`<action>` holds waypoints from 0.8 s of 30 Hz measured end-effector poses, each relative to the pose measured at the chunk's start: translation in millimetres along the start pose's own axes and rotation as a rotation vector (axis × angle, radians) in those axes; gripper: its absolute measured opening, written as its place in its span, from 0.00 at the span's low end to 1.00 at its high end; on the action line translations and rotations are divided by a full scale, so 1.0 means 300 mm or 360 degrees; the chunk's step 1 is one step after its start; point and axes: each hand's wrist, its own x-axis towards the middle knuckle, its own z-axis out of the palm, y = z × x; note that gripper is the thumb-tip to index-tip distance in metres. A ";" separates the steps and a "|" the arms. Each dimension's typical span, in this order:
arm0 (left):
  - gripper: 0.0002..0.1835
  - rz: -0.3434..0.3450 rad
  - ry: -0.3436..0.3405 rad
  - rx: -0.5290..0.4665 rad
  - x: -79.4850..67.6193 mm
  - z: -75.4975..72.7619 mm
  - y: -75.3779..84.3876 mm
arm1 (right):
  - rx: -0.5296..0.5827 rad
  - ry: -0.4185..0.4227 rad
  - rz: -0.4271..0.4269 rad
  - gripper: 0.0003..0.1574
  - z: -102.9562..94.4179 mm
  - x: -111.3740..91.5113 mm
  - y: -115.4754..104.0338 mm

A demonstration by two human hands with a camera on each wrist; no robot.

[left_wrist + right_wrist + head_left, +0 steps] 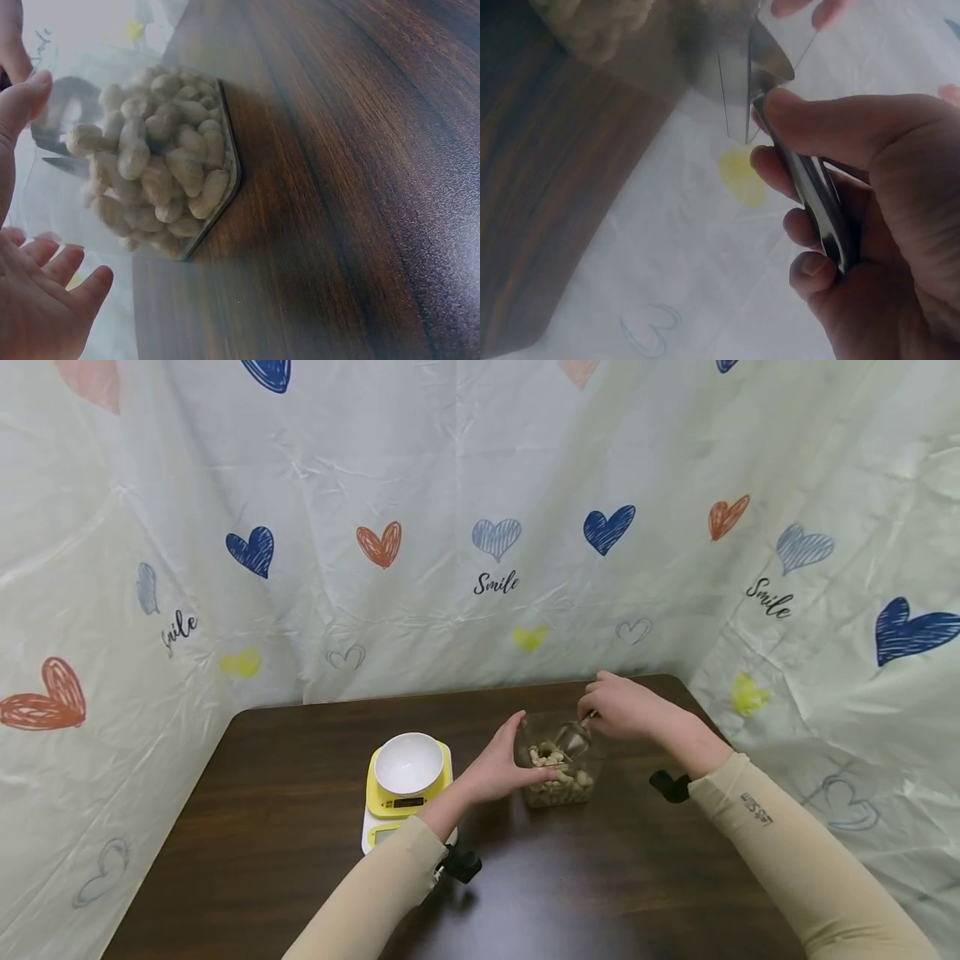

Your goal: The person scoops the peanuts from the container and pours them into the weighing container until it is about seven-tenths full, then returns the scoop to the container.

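- The right hand [621, 703], above the far right corner of the clear container [536, 727], has its fingers curled round the handle of a metal scoop [573, 739], thumb along the top; a loose wrist could let the smooth handle roll and tip the scoop's head.
- The left hand [498, 766] straddles the container's left side, fingers spread, with the thumb on the near wall and fingertips at the far one. It is a wide grip high up – if the scoop pushes hard, the container could pivot or slide.
- The scoop's head is inside the container, its edge down among the peanuts [558, 793]; I cannot tell how full it is. Catching the rim on a steep lift could flick nuts out.
- The peanuts lie heaped in the container's lower part, so a forced stroke might jam against them and jerk the walls.
- Left of the container, a white bowl [408, 762] sits on a yellow-and-white scale [390, 808]. The left forearm passes close by the scale's near right corner – an elbow swing or a snag from the black wrist camera [461, 865] could nudge it.
- Under the container, the dark table [300, 777] looks smooth, likely offering little grip.
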 end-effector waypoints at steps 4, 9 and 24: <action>0.58 -0.0025 0.0002 -0.0004 -0.014 0.002 -0.014 | -0.0104 0.0071 -0.0012 0.03 0.025 0.008 -0.030; 0.59 -0.0040 0.0006 -0.0015 -0.022 0.004 -0.031 | -0.0227 0.0160 -0.0080 0.02 0.056 0.025 -0.075; 0.58 -0.0040 -0.0025 -0.0020 -0.002 0.006 -0.012 | -0.0157 -0.0060 0.0062 0.05 0.044 0.030 -0.052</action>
